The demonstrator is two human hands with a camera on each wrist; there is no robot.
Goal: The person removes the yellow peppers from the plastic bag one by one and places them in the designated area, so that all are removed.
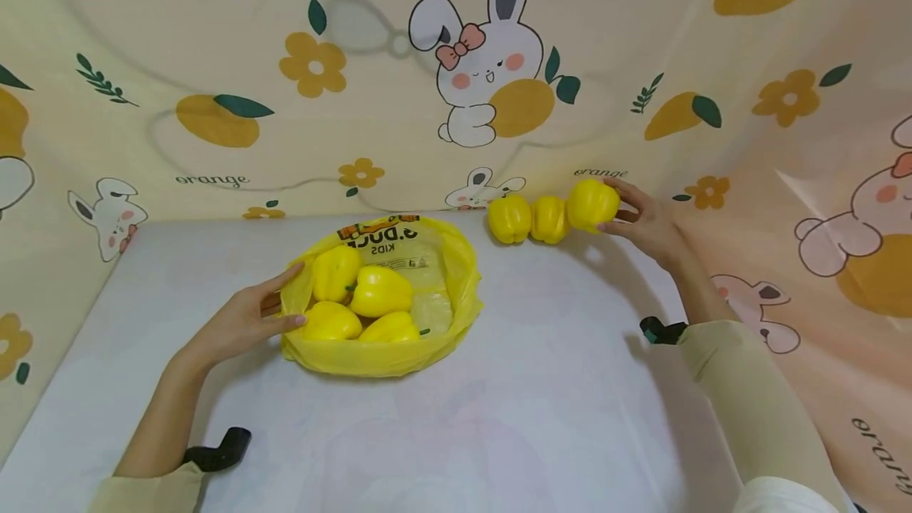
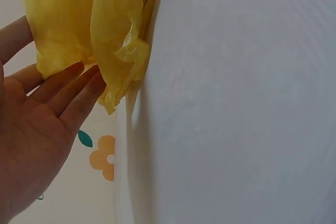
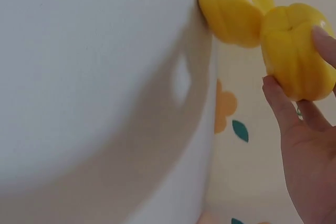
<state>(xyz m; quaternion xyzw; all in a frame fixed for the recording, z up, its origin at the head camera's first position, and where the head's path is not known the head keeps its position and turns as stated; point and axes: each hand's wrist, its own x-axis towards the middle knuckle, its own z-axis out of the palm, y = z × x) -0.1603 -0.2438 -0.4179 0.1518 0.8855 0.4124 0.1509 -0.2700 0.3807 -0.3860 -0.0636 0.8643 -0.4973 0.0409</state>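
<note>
- Right hand [image 1: 644, 228]: thumb and fingers pinch a yellow pepper [image 1: 593, 205] above the table [image 1: 556, 402]; spread fingertips should steady it.
- Left hand [image 1: 238, 323]: fingers grip the yellow bag [image 1: 399, 359]; light tension should keep it wide around four peppers [image 1: 383, 291] inside.
- Two other peppers [image 1: 509, 219] sit near; avoid nudging them.

In the head view, the left forearm [image 1: 160, 410] comes in from 8 o'clock in a beige sleeve [image 1: 150, 493] and slants toward 1 o'clock. The left hand [image 1: 238, 323] turns at the wrist to point at 2 o'clock, thumb apart from the forefinger; the left wrist view shows its palm and nearly straight fingers [image 2: 81, 103]. The right arm [image 1: 748, 402] extends from 4 o'clock toward 11, forearm bare below the cuff. The right hand [image 1: 648, 228] points at 10 o'clock, thumb and fingers curved toward each other in a grip.
</note>
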